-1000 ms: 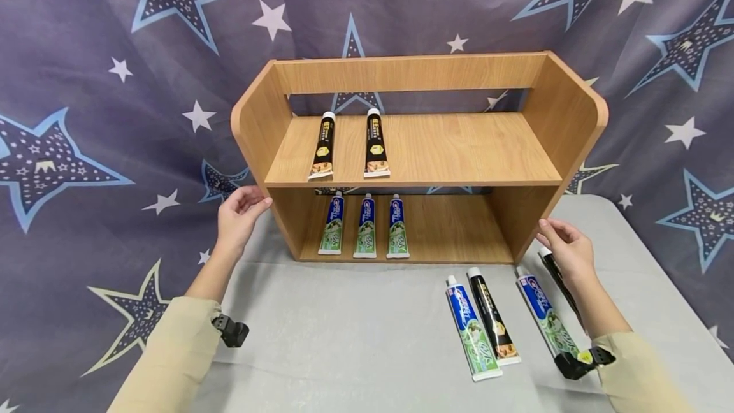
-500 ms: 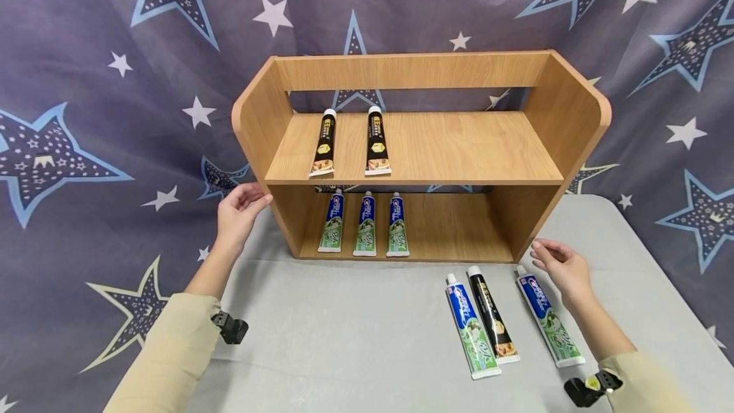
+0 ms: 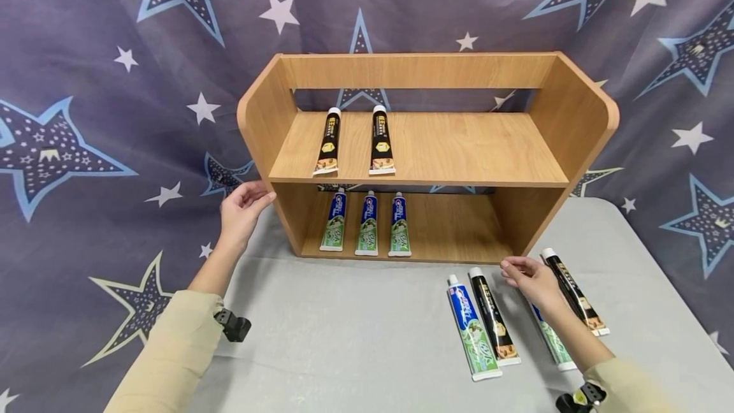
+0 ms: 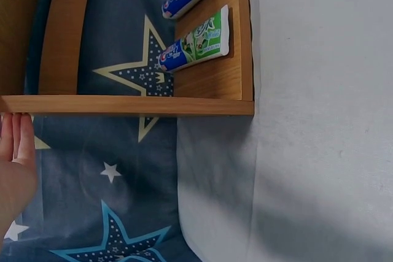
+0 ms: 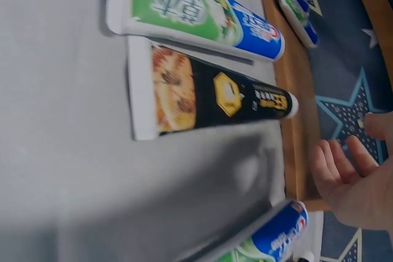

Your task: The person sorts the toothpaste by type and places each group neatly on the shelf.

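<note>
My left hand (image 3: pixel 241 212) touches the outer left side panel of a two-tier wooden shelf (image 3: pixel 418 72); its fingers look straight in the left wrist view. Holding nothing, my right hand (image 3: pixel 533 282) hovers by the shelf's lower right front corner, fingers loosely bent. Below it, my forearm partly hides a blue-green toothpaste tube (image 3: pixel 555 340). A black toothpaste tube (image 3: pixel 576 295) lies to its right. Left of the hand, another blue-green tube (image 3: pixel 473 330) and a black tube (image 3: pixel 494 320) lie side by side on the table.
Two black tubes (image 3: pixel 381 142) lie on the upper tier, towards the left. Three blue-green tubes (image 3: pixel 367 225) lie in a row on the lower tier. A grey cloth (image 3: pixel 344 336) covers the table, and a star-patterned curtain (image 3: pixel 143 145) hangs behind.
My right hand has come away from the shelf's right side panel and moved left and down to the front corner. The far-right black tube is now uncovered. My left hand stays put.
</note>
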Demonstrator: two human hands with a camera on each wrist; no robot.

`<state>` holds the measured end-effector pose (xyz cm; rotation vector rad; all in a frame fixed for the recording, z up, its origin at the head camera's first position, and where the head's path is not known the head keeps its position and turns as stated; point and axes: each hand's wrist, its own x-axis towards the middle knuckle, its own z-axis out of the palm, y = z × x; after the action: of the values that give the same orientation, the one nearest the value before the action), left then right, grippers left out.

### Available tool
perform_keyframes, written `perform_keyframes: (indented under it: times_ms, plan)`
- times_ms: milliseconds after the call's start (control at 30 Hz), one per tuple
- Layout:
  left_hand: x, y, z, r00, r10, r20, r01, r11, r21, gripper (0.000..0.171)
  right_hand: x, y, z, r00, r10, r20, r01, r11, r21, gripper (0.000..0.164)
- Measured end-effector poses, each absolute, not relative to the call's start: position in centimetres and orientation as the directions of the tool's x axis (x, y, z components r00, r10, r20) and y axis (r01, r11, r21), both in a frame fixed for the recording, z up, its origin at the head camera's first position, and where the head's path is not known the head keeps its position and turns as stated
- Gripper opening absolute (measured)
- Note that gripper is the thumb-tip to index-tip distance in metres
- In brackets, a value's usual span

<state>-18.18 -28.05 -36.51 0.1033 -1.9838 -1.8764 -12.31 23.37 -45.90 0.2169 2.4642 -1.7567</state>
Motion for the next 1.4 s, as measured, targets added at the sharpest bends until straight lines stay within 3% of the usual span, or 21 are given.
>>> perform_keyframes:
  times_ms: [533, 767, 1167, 1400]
  plan:
    - [-18.5, -28.2, -36.5, -0.918, -0.304, 0.252, 0.219, 0.14, 0.966, 0.018, -10.0, 18.4, -46.8, -0.977, -0.069, -0.2, 0.127, 0.564, -0.816, 0.028]
    - [-18.0, -28.0, -35.9, -0.923, -0.309, 0.228, 0.2, 0.121, 0.972, 0.023, -9.0, 17.2, -46.9, -0.986, -0.118, -0.116, -0.004, 0.719, -0.695, 0.024]
    - [-16.9, -27.4, -34.7, -0.924, -0.307, 0.23, 0.202, 0.118, 0.972, 0.021, -8.8, 15.9, -47.5, -0.982, -0.149, -0.119, -0.017, 0.689, -0.724, 0.032]
    - [-16.8, -27.2, -34.5, -0.923, -0.313, 0.222, 0.188, 0.135, 0.973, 0.021, -8.4, 15.5, -47.5, -0.983, -0.13, -0.131, -0.006, 0.732, -0.682, 0.032]
